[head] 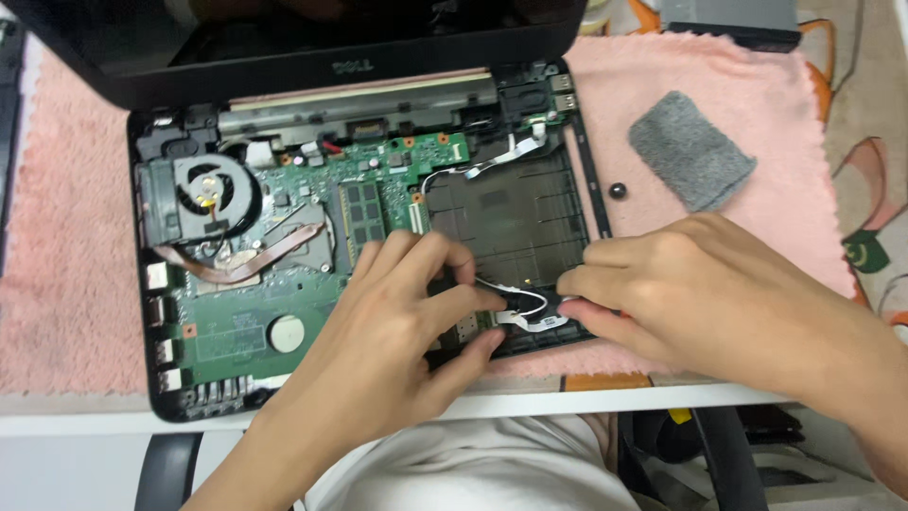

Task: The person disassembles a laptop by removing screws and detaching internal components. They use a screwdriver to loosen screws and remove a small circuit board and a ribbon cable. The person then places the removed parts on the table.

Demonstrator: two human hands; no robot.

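Cable pinched by both hands' fingers; its ends hidden beneath them.

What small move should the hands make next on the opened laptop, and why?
Probably ease the white cable gently clear at the front edge of the laptop base. Both the left hand and the right hand pinch around that looped cable and the small part under it; whether it is seated is hidden by the fingers, so a slow pull seems safest.

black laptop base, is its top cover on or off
Off: the black plastic laptop base lies open, baring the green circuit board, round cooling fan and copper heat pipe.
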